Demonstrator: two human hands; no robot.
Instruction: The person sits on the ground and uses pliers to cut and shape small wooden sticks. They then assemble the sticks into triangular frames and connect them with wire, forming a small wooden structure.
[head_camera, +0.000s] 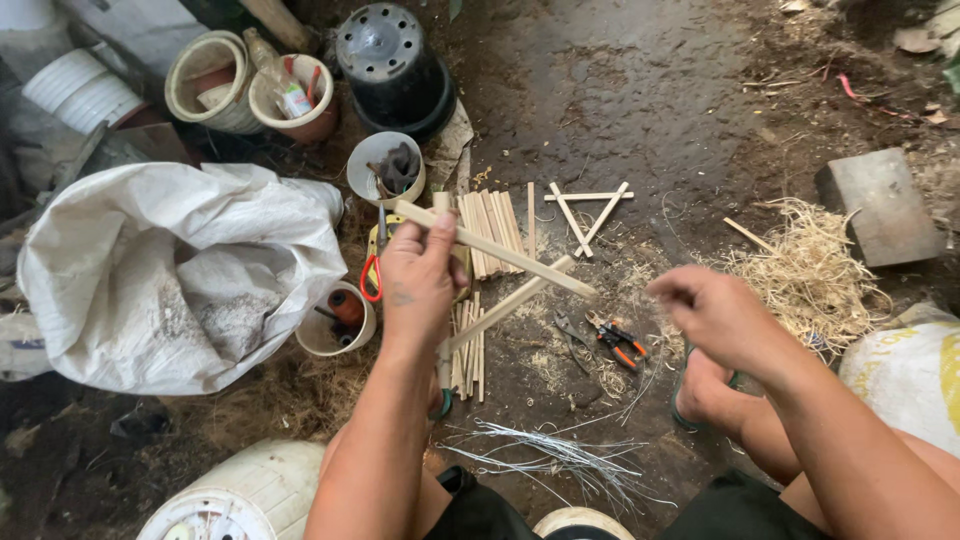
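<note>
left hand (418, 272) gripping two crossed wooden sticks (505, 268), right hand (710, 315) loosely curled and empty beside them, three-stick triangle (588, 212) beyond, one pair of pliers (620, 343) below

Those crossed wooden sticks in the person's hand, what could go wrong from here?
The left hand pinches two crossed wooden sticks with its fingers alone, and nothing visibly binds them, so they might twist apart or drop. The right hand is clear of them and lends no support. On the ground below lie pliers and thin wire strands near a sandalled foot; the strands could snag or prick it.
</note>
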